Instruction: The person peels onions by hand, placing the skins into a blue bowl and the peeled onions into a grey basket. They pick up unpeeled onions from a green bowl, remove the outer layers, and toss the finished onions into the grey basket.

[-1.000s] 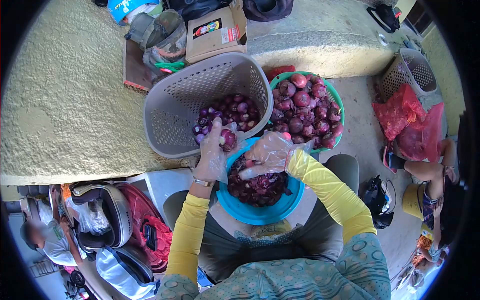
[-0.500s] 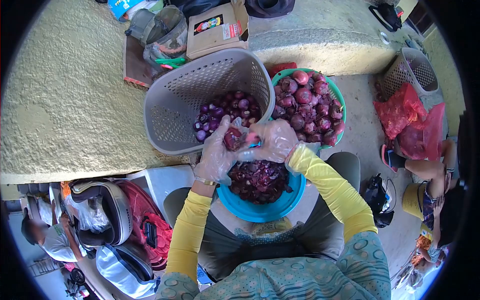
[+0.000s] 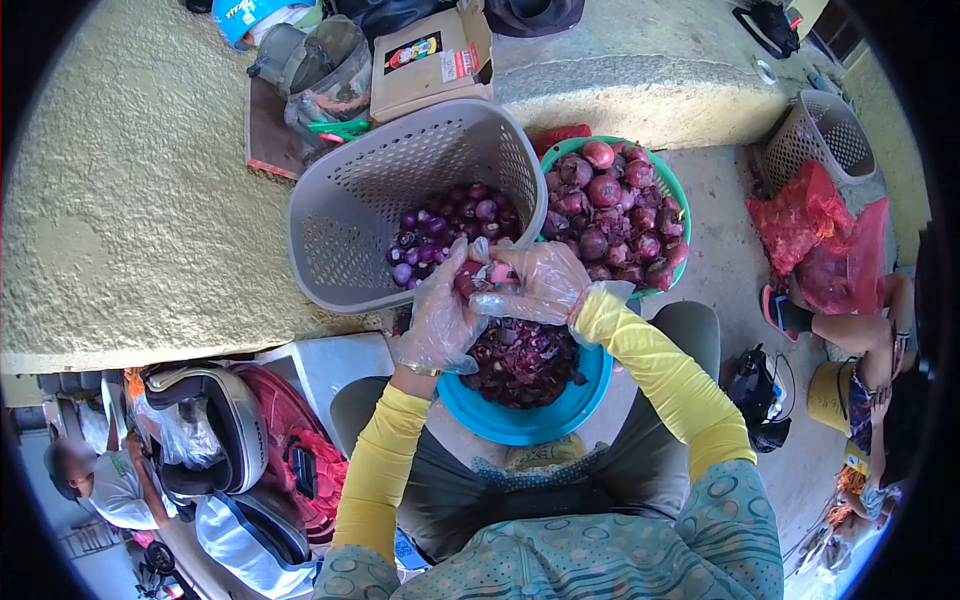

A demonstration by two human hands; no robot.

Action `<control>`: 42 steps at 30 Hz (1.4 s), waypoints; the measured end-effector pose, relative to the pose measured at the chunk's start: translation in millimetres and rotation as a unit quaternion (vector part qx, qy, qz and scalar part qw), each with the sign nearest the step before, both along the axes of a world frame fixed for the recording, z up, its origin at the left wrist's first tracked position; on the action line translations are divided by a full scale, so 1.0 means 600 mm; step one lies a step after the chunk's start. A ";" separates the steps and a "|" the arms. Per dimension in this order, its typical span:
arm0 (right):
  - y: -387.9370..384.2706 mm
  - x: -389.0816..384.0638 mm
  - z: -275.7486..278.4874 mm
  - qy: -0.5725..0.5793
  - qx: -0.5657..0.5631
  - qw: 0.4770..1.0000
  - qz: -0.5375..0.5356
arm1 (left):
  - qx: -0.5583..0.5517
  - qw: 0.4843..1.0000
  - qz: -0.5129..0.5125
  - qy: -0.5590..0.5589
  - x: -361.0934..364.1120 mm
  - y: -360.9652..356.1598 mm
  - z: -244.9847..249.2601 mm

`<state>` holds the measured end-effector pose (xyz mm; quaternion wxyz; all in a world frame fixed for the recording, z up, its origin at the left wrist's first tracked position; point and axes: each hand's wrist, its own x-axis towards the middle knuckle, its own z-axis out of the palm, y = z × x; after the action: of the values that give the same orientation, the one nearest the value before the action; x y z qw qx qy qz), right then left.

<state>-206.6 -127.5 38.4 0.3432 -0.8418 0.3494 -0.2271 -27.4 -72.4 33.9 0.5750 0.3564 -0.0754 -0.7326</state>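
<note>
Looks thin, crinkled and glossy, like clear plastic film, over the left hand [image 3: 438,315] and the right hand [image 3: 545,280]. Seems smooth and rather matt in the tall grey perforated plastic basket [image 3: 340,225], slightly shiny in the round blue plastic basin [image 3: 525,428] and the round green plastic bowl [image 3: 670,180]. Shines smoothly on the peeled purple onions [image 3: 435,226]; turns dry and papery on the unpeeled red onions [image 3: 605,190]. Appears rough and lumpy across the pale yellowish masonry ledge [image 3: 150,200], matt on the brown cardboard box [image 3: 430,80], softly sheened in the stretchy yellow cloth sleeves [image 3: 655,370].
</note>
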 end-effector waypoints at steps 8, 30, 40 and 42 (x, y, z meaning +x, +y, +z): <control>-0.002 0.002 -0.033 -0.019 0.020 0.999 0.016 | -0.028 1.000 0.011 0.005 -0.005 0.003 -0.001; 0.011 -0.003 -0.002 0.083 -0.038 0.984 0.150 | 0.036 0.996 0.059 -0.053 0.010 -0.006 -0.009; 0.003 0.000 -0.004 0.053 -0.053 0.997 -0.020 | -0.031 0.987 -0.020 -0.154 0.008 0.008 0.002; 0.001 -0.002 -0.007 0.057 -0.048 0.997 -0.017 | -0.045 0.987 -0.028 -0.154 0.006 0.008 0.002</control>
<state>-208.1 -127.1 34.3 0.2778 -0.8628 0.3712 -0.2014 -24.0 -67.7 34.9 0.5515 0.4360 -0.2058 -0.6808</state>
